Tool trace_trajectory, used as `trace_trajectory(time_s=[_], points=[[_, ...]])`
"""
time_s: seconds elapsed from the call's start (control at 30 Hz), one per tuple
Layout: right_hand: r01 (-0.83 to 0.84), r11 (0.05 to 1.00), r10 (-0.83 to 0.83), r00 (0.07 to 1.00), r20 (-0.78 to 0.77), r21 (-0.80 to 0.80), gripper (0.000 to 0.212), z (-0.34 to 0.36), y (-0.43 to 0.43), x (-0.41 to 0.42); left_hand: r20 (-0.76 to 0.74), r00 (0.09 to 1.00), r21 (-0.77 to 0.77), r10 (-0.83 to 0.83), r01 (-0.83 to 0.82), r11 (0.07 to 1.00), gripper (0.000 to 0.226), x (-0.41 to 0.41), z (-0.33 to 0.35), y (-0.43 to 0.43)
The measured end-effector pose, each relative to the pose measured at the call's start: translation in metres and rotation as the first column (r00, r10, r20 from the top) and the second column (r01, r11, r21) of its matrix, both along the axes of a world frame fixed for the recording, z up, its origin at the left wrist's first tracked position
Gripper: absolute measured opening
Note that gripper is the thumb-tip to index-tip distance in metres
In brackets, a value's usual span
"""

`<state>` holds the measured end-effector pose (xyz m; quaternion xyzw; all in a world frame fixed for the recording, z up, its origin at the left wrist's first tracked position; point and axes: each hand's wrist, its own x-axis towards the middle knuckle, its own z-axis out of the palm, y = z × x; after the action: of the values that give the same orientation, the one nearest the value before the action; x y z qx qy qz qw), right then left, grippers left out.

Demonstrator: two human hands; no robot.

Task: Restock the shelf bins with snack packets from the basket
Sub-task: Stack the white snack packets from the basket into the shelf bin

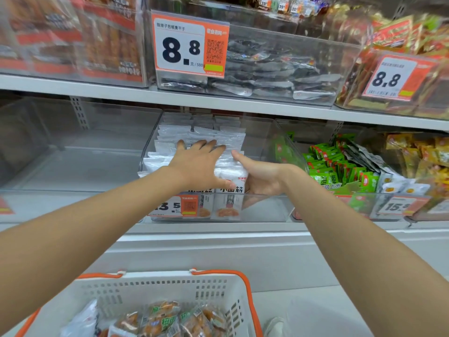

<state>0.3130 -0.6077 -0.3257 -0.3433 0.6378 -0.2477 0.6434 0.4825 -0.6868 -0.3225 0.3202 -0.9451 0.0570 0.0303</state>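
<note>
A clear shelf bin in the middle of the lower shelf holds rows of white snack packets. My left hand lies flat with fingers spread on top of the rows. My right hand cups the right side of the front white packets, thumb up against them. At the bottom, the white basket with orange handles holds several snack packets in clear and green wrappers.
Left of the white packets stands a bare clear bin. To the right, a bin of green packets and yellow ones. The upper shelf carries full bins with 8.8 price tags. A white ledge runs below the shelf.
</note>
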Motion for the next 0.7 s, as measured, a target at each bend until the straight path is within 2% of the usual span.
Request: trace_trajectory(time_s=[0.07, 0.1, 0.17, 0.2, 0.27, 0.33, 0.4, 0.43, 0.5, 0.53, 0.57, 0.7], points=[[0.089, 0.996, -0.092, 0.989, -0.116, -0.025, 0.097, 0.001, -0.001, 0.005, -0.005, 1.000, 0.027, -0.008, 0.009, 1.000, 0.109, 0.002, 0.003, 0.001], [0.143, 0.986, -0.158, 0.961, -0.229, -0.080, 0.098, 0.002, 0.001, 0.011, -0.014, 1.000, 0.041, -0.018, 0.019, 0.999, 0.111, 0.004, 0.005, 0.002], [0.185, 0.950, -0.286, 0.835, -0.470, -0.250, 0.092, 0.003, 0.007, 0.026, -0.078, 0.996, 0.076, -0.046, 0.052, 0.996, 0.109, 0.009, 0.009, 0.006], [0.176, 0.919, -0.352, 0.769, -0.533, -0.352, 0.088, 0.003, 0.012, 0.033, -0.148, 0.987, 0.097, -0.056, 0.071, 0.993, 0.105, 0.012, 0.011, 0.010], [0.166, 0.821, -0.488, 0.700, -0.521, -0.546, 0.075, 0.001, 0.018, 0.043, -0.337, 0.940, 0.126, -0.060, 0.108, 0.986, 0.089, 0.021, 0.013, 0.019], [0.124, 0.692, -0.622, 0.602, -0.501, -0.711, 0.064, -0.001, 0.027, 0.051, -0.514, 0.856, 0.115, -0.050, 0.127, 0.985, 0.063, 0.032, 0.014, 0.029], [-0.033, 0.576, -0.718, 0.457, -0.525, -0.817, 0.047, -0.002, 0.036, 0.064, -0.659, 0.752, 0.120, 0.007, 0.096, 0.988, 0.032, 0.048, 0.014, 0.041], [-0.116, 0.507, -0.756, 0.415, -0.505, -0.854, 0.037, -0.002, 0.040, 0.074, -0.705, 0.707, 0.154, 0.062, 0.068, 0.986, 0.018, 0.058, 0.013, 0.047], [-0.226, 0.405, -0.786, 0.408, -0.464, -0.886, 0.016, -0.006, 0.049, 0.101, -0.737, 0.650, 0.271, 0.185, 0.033, 0.962, 0.011, 0.079, 0.006, 0.057], [-0.260, 0.409, -0.763, 0.430, -0.484, -0.875, 0.008, -0.010, 0.053, 0.116, -0.728, 0.643, 0.334, 0.236, 0.032, 0.942, 0.012, 0.091, -0.001, 0.060], [-0.281, 0.444, -0.717, 0.459, -0.525, -0.851, 0.005, -0.019, 0.056, 0.131, -0.705, 0.653, 0.383, 0.275, 0.025, 0.923, 0.014, 0.104, -0.010, 0.061], [-0.380, 0.611, -0.447, 0.559, -0.699, -0.695, 0.015, -0.073, 0.064, 0.185, -0.517, 0.745, 0.529, 0.422, -0.109, 0.841, 0.018, 0.158, -0.062, 0.059]])
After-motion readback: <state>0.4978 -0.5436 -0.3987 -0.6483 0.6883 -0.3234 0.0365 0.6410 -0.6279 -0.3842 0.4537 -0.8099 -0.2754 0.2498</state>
